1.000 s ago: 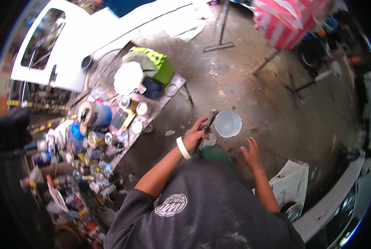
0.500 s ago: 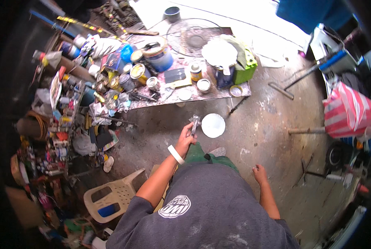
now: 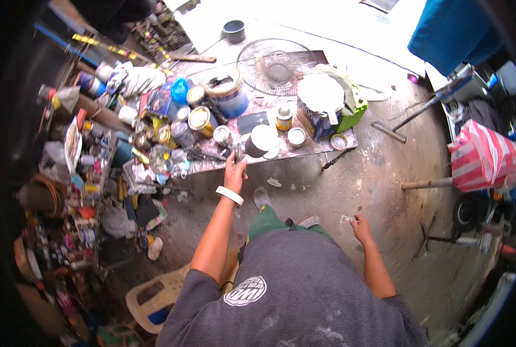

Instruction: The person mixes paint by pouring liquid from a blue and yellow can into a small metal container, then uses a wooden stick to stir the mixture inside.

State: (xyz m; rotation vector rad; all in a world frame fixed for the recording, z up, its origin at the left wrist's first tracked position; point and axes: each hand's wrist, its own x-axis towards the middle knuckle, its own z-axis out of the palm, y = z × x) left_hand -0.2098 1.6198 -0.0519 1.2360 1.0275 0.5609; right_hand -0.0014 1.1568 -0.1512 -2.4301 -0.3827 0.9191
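My left hand grips a dark metal tool at the front edge of the cluttered table. Just beyond it is a dark cup with a round white top, apparently held by that tool; the join is hard to make out. Around the cup stand a small open tin, a yellow-labelled can, another pale tin and a flat dark pad. My right hand hangs over the floor, fingers loosely bent and apart, holding nothing visible.
Paint cans and clutter crowd the left. A plastic chair is behind me at lower left. A white panel lies beyond the table, near a green crate. At right are metal stands, a striped bag and a wheel.
The view has turned left toward the table. My left hand with the tool and cup has moved forward from over the floor to the table's edge. My right hand remains low.
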